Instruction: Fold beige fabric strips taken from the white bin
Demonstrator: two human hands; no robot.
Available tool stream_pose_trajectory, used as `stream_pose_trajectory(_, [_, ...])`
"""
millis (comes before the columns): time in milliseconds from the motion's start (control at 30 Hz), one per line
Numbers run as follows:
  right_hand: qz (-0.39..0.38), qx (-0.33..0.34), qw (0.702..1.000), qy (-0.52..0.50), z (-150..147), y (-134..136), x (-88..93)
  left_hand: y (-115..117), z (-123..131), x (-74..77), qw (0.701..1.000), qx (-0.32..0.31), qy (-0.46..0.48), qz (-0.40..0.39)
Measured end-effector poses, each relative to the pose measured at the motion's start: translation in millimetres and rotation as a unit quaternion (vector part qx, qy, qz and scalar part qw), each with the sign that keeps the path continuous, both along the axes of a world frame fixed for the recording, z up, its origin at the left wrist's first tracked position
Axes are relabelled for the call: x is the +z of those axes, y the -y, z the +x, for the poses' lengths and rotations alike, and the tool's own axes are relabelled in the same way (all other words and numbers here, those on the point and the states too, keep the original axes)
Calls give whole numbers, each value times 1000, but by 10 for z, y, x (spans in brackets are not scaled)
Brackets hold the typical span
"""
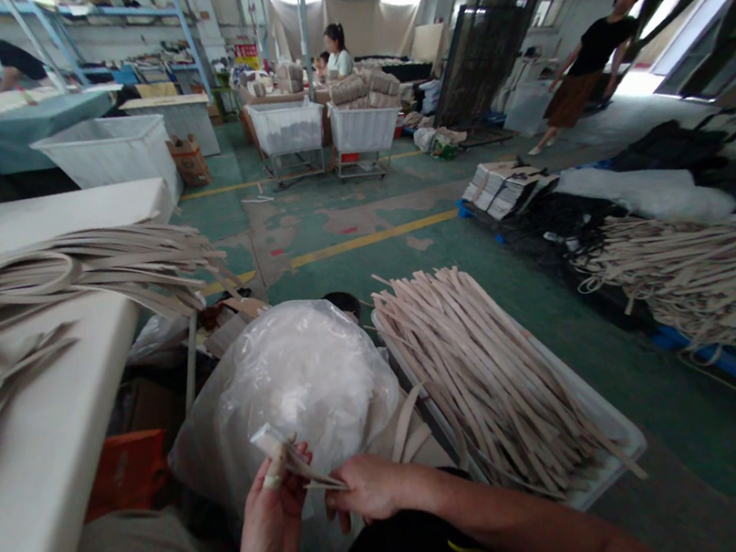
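My left hand is closed on one end of a beige fabric strap, with a small pale, shiny piece at its tip that I cannot make out. A pale wrap covers part of one finger. Just to the right, my right hand pinches the same strap. Both hands are over a large clear plastic bag with white contents. At my right, a white tray bears a thick layer of similar straps.
On the left, a white table carries a tied strap bundle. An orange bag lies beneath. More straps are piled at far right. White bins stand across the green floor. A person walks at back right; others work behind.
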State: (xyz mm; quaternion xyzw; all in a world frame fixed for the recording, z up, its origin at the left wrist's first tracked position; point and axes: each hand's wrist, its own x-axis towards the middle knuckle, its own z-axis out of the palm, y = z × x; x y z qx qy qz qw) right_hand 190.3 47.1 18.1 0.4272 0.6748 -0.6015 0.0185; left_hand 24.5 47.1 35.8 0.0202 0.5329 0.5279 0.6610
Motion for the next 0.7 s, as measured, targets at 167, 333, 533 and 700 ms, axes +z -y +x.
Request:
stream_pose_trajectory(167, [-1, -3, 1000, 4, -9, 2, 13, 2, -5, -15, 1000, 2, -5, 3])
stream_pose_trajectory(333, [-4, -2, 1000, -3, -4, 0, 10, -4, -8, -35, 1000, 4, 0, 3])
stream_pose_trajectory(533, [-1, 4, 1000, 7, -6, -2, -5, 7, -3, -23, 1000, -1, -3, 3])
stream_pose_trajectory(700, [0, 9, 1000, 1, -9, -4, -26, 17, 9, -1, 1000, -6, -11, 5])
